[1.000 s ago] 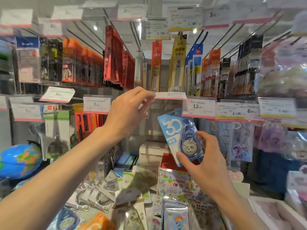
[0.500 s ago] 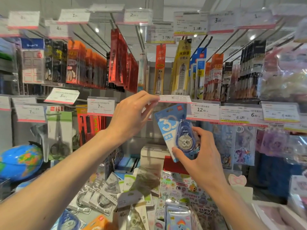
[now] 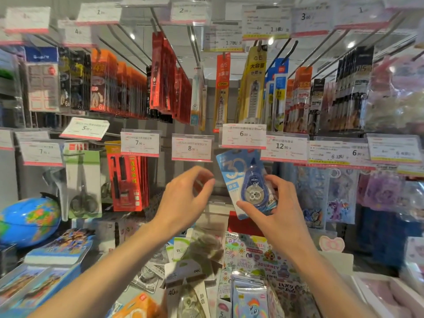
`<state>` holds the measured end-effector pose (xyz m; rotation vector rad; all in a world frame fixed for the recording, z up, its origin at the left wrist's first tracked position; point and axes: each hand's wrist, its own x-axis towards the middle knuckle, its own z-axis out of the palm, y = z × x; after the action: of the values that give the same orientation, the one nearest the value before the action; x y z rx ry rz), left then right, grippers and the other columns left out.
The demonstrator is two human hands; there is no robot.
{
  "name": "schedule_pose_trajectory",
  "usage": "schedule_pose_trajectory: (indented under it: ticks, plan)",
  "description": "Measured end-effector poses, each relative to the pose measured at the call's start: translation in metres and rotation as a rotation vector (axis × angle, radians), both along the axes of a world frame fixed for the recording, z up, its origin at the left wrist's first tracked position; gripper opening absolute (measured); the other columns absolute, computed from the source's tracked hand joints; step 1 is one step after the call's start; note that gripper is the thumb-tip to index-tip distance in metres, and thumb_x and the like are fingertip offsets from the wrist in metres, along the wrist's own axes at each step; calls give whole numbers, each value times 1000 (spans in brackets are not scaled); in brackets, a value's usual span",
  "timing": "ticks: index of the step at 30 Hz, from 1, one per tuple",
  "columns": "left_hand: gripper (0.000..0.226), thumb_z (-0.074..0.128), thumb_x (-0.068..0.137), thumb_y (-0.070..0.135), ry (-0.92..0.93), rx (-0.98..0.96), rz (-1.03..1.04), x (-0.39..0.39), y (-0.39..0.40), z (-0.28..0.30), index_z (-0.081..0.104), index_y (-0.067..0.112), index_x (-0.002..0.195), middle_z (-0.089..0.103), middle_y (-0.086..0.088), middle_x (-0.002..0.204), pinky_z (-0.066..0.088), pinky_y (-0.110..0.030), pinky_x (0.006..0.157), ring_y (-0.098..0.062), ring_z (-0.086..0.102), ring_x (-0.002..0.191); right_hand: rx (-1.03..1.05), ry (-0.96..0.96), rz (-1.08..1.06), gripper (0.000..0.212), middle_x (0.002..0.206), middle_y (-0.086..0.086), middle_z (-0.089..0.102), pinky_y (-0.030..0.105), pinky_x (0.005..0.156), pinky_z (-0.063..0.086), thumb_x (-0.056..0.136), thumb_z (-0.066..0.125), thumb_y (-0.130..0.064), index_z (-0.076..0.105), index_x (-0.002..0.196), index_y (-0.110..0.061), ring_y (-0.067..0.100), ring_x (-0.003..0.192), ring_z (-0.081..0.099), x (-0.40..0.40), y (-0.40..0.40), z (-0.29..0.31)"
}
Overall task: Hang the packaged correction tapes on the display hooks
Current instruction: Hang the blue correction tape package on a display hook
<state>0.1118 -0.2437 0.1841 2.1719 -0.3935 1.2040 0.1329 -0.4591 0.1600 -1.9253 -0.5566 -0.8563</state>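
1. Head view: our right hand (image 3: pixel 278 216) forms the grip, thumb and fingers grasping a blue packaged correction tape (image 3: pixel 246 182) by its lower end.
2. Above the grip, the pack's top sits just below the 6.00 price tag (image 3: pixel 243 136).
3. Left of the grip, our left hand (image 3: pixel 183 203) hangs released, fingers loosely curled, holding nothing.
4. Below the grip, more packs (image 3: pixel 190 292) lie on the worktop.

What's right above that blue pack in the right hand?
The 6.00 price tag sits directly above the blue pack gripped by the right hand. The tag covers the pack's top edge and the hook.
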Motion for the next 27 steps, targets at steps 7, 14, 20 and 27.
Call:
schedule_pose_trajectory:
  ticks: [7,14,20,27]
  plan:
    - [21,62,97,28,413,-396,-386,18,-28,-21,61,25,118,75,1,96,62,-38,66,-17,74,81,-31,94,56,42,137,-11,51,24,84,51,100,52,-36,42,141,-34,-7,99,59,11,-7,-3]
    - [30,67,90,34,313,-413,-190,57,-26,-29,54,28,116,67,8,97,60,-50,79,-12,69,86,-7,166,61,36,136,-7,53,32,97,48,102,51,-25,43,135,-35,12,121,53,35,7,-3]
    - [14,62,93,37,329,-383,-115,96,-21,-26,53,33,103,72,4,75,59,-51,77,-20,71,76,2,257,6,41,121,9,63,29,75,52,100,50,-19,39,138,-29,18,97,64,68,24,-5]
    - [22,61,96,26,346,-344,-68,116,-19,-21,49,31,113,64,7,81,59,-47,75,-21,66,67,-14,343,-8,49,114,12,56,16,53,37,100,46,-14,35,145,-27,13,74,54,88,37,-6]
